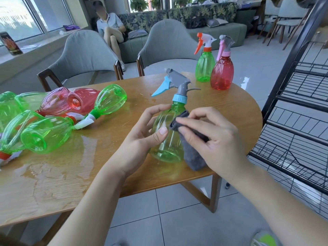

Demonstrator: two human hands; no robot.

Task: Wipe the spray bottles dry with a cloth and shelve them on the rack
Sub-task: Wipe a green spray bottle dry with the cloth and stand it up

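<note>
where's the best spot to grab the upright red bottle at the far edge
Grip the red bottle around its narrow neck under the pink collar, coming from the right. The green bottle stands close on its left, so fingers have little room on that side, and the wide belly likely fits the hand worse.

Café-like lounge: leaf-print sofa (195, 13), grey armchairs (85, 50), wooden table (221, 107), big windows (23, 16).

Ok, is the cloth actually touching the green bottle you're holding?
Touching. The head view shows the right hand pressing the grey cloth against the green bottle.
</note>
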